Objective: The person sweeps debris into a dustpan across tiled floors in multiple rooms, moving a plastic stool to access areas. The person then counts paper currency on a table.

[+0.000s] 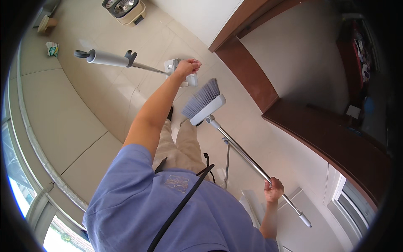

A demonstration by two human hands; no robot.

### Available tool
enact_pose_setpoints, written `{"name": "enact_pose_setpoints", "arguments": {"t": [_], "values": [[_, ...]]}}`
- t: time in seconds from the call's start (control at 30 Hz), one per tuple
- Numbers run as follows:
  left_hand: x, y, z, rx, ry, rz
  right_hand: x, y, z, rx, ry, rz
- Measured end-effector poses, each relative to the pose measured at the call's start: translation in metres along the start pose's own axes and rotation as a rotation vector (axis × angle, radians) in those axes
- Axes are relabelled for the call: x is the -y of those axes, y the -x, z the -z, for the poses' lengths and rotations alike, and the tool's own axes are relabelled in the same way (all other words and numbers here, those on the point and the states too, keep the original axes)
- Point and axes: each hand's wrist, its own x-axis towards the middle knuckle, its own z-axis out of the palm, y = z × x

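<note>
My right hand (273, 189) grips the metal handle of a broom (208, 110), well down toward its light grey end. The broom is upside down, its white head raised with grey bristles (202, 97) pointing up and away from me. My left arm reaches forward beyond the bristles. The left hand (188, 67) is closed in a pinch, and what its fingers hold, if anything, is too small to make out. Below that hand stands a white and grey dustpan (192, 80), partly covered by it. Its long handle (109, 58) ends in a thick light grey grip at the left.
Beige tiles cover the floor (121, 84). A beige bin-like container (132, 14) stands at the far left. Pale cabinet fronts (63, 113) run along the left under windows. A dark brown wooden frame (247, 71) borders an opening at right. Behind the broom handle is another thin pole (227, 166).
</note>
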Motion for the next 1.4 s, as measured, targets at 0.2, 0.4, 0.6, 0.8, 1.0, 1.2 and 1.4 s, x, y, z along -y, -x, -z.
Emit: {"name": "enact_pose_setpoints", "arguments": {"t": [0.2,0.4,0.6,0.8,1.0,1.2,1.4], "values": [[0.07,-0.038,0.05,-0.215,-0.073,0.065,0.005,0.023,-0.066,0.132,-0.103,-0.252],[0.146,-0.095,0.074,-0.2,-0.093,0.11,0.041,0.015,-0.136,0.277,-0.24,-0.594],[0.217,-0.131,0.117,-0.418,-0.517,0.137,0.054,0.014,-0.19,0.468,-0.411,-0.781],[0.211,-0.088,0.135,-0.619,-0.831,0.207,0.079,0.006,-0.198,0.611,-1.102,-0.998],[0.185,-0.003,0.143,-0.736,-0.886,0.177,0.098,-0.021,-0.158,0.737,-1.366,-1.022],[0.065,0.061,0.124,-0.769,-0.182,-0.518,0.126,-0.009,-0.156,0.748,-1.426,-1.067],[0.007,0.074,0.157,-0.324,-0.393,-0.41,0.146,-0.048,-0.169,0.619,-1.325,-1.079]]}}
